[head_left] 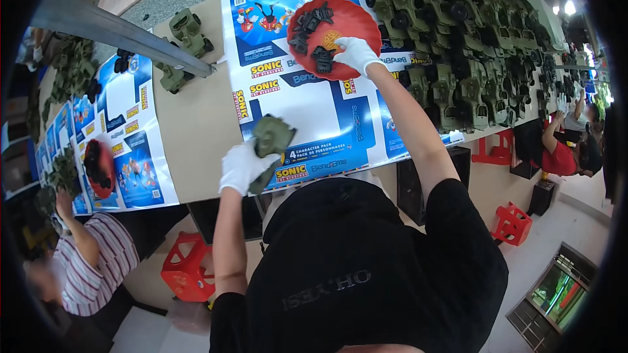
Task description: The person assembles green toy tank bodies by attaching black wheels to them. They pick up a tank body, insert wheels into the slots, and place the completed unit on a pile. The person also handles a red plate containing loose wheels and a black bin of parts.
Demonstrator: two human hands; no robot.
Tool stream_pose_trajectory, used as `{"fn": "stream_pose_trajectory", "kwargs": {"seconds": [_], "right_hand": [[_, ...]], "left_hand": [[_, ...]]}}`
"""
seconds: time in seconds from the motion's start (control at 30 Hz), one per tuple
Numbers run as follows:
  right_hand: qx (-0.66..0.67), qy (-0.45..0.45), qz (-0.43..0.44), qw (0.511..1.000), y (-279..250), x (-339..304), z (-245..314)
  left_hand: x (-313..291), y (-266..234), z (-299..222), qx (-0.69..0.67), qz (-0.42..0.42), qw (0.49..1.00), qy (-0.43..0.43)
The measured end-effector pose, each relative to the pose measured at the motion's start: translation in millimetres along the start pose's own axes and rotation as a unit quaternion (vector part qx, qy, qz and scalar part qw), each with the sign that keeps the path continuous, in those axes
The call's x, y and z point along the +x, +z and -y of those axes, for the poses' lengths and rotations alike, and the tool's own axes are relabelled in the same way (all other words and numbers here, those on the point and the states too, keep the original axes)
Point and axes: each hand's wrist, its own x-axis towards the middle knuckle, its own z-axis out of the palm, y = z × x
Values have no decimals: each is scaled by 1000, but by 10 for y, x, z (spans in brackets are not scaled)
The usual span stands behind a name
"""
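My left hand, in a white glove, is closed around an olive-green toy vehicle body, tilted above the printed sheet near the table's front edge. My gloved right hand reaches over a round red plate, fingers stretched toward its middle. Several small black plastic parts lie on the plate: a cluster on the far left side and a black piece right beside my right fingertips. Nothing shows between those fingers. A yellow emblem is printed on the plate's middle.
Many green toy vehicles stand in rows at the right. Two more vehicles sit left of the blue-and-white printed sheet, by a slanting metal post. A co-worker in a striped shirt works at the left. A red stool stands below.
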Motion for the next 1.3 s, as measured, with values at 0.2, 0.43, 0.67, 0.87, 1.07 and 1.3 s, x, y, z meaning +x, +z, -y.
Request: {"fn": "stream_pose_trajectory", "kwargs": {"seconds": [0.2,0.43,0.67,0.87,1.07,1.3], "right_hand": [[-114,121,31,986,199,0,525],[63,65,-122,988,28,-352,172],[493,-21,-54,868,-82,-1793,601],[543,-87,1,835,-163,-2286,587],[326,-80,20,942,130,-2359,467],[306,-110,211,922,134,-2311,128]], "left_hand": [[415,515,-609,11,-47,999,-4],[168,412,-663,-18,-120,991,60],[-159,273,-1348,-582,10,801,140],[-91,544,-1306,-737,102,666,55],[-223,842,-1411,-655,130,740,82],[-158,950,-1214,-271,65,944,179]]}}
